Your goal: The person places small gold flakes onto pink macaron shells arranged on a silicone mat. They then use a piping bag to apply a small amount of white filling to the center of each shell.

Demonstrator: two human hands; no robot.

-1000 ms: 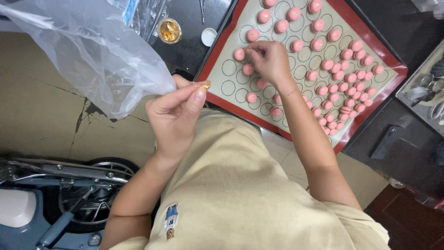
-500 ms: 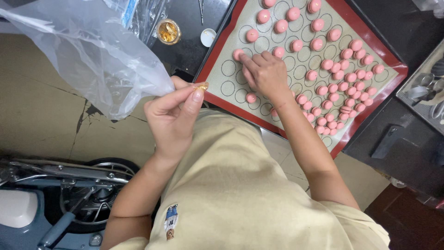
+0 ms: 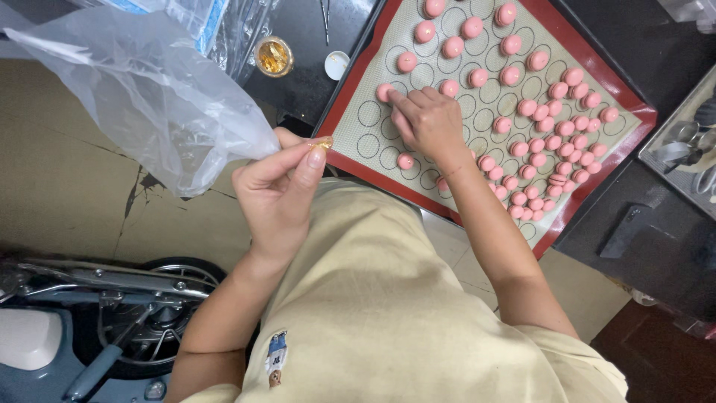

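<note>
Baking mat [image 3: 373, 112]: large, beige w/ red border, printed w/ rows of dark circles, lies skewed on a black worktop [image 3: 634, 45], far right of centre. Pink shells [image 3: 556, 142]: small round domes, smooth, matte pink. Far half of mat: spaced one per circle. Right and near-right part: crowded close, many touching. Left and near-left circles mostly bare; one single shell [image 3: 405, 160] sits near the near-left edge.

Clear plastic bag [image 3: 142, 97]: big, crumpled, translucent, hangs at left over the floor. Left hand [image 3: 280, 190] pinches its lower corner betw. thumb and forefinger, other fingers loosely curled; a small gold-coloured fleck [image 3: 322, 142] shows at the fingertips, kind cannot tell.

Right hand [image 3: 429, 119]: palm down on the mat's left part, fingers extended and close together, tips at a pink shell at mat's left edge [image 3: 384, 92]. Grasp not clear: touching it, whether gripped cannot tell.

Surroundings, big to small: tan floor [image 3: 60, 186] w/ crack lines, left. Scooter [image 3: 89, 328], blue-grey w/ wheel, near left. Metal tray w/ shiny cutters [image 3: 693, 145], right edge. Dark flat object [image 3: 630, 231] on worktop, near right. Small open jar w/ gold content [image 3: 274, 56] and white lid [image 3: 337, 65], far, just left of mat.
</note>
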